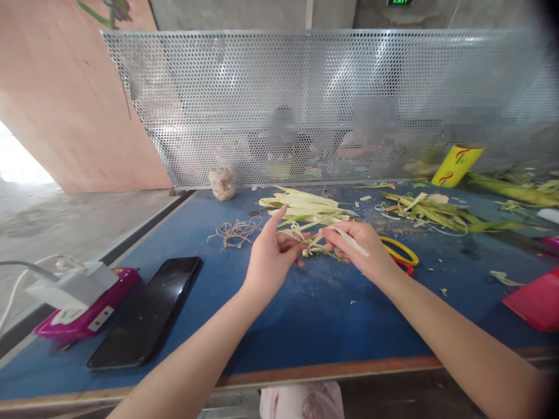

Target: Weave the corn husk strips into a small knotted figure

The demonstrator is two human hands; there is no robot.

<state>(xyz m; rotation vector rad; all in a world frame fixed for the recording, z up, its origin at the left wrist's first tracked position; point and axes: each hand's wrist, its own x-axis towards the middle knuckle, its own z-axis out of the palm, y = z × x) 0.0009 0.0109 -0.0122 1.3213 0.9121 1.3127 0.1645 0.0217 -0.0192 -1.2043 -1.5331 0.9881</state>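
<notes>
Blue table, seen from beside the worker, fills most of the foreground. Behind it stands a perforated metal screen. Right side: a heap of green husks, a yellow roll tilted near the screen. Table centre, beyond the hands: a fanned pile of pale husks. Left side: a black phone lying flat, just beside a magenta power strip with a white adapter on it.

Left hand: fingertips pinched on the near end of the work, one digit pointing up. Right hand: thumb and fingers closed on a pale strip, whose free end lies across the hand. The strip is between the two hands, above the table, on the near side of the pile. Scissors handles, yellow and red, show just beside the right hand. Loose tangle of twine left of the left hand.
</notes>
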